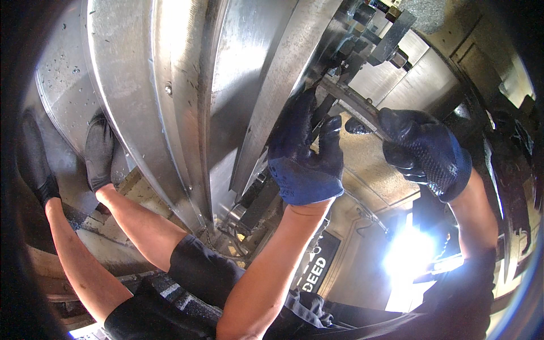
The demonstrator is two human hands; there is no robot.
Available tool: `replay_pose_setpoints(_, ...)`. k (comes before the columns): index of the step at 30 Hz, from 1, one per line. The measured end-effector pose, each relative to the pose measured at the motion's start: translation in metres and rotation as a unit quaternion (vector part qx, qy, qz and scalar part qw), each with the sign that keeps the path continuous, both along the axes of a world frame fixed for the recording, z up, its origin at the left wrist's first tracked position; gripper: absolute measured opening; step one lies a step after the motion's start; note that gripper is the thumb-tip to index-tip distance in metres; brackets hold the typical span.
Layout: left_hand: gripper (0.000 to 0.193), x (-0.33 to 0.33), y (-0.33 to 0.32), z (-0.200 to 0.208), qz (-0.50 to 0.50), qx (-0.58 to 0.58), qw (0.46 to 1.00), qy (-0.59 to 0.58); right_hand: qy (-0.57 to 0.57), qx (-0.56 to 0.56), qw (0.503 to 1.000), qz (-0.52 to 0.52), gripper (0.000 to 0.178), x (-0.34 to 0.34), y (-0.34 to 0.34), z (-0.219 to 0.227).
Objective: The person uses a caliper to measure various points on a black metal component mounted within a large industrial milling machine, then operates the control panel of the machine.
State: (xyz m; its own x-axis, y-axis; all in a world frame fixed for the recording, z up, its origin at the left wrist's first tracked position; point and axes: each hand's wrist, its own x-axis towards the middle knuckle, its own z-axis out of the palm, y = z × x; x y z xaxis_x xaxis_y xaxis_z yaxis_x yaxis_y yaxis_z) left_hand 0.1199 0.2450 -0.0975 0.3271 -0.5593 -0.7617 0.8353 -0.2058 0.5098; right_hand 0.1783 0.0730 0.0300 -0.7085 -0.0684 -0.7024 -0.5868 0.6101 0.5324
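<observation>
Both hands wear dark blue coated work gloves. My right hand (425, 148) is closed round the lower right end of a straight grey metal bar (354, 103). The bar slants up and left to a dark clamp block (392, 38) with large bolts and nuts. My left hand (307, 150) is beside the bar's upper end, thumb apart and fingers stretched upward. Its fingertips are in shadow near the fixture, so I cannot tell whether they touch it. Nothing shows between thumb and fingers.
Large curved metal rings (187, 85) fill the left and middle. My feet in dark socks rest on a metal surface (65, 54) at the far left, with dark chips scattered over it. A glaring work light (411, 255) shines at lower right. Dark machine parts line the right edge.
</observation>
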Motion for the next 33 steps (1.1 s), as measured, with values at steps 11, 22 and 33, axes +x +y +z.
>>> replay_pose_setpoints(11, 0.046, 0.006, -0.001, 0.000, 0.003, 0.008, 1.000, 0.003, 0.031, -0.009, 0.999, 0.021, 0.035, 0.016, 0.004, -0.005)
replay_pose_setpoints(22, 0.047, 0.000, -0.002, -0.002, 0.028, 0.006, 1.000, -0.006, -0.218, 0.178, 0.858, 0.429, 0.031, 0.005, -0.004, 0.005)
replay_pose_setpoints(33, 0.046, -0.001, -0.001, -0.004, 0.022, 0.008, 0.999, -0.033, -0.126, 0.132, 0.930, 0.320, 0.034, 0.005, 0.001, 0.008)
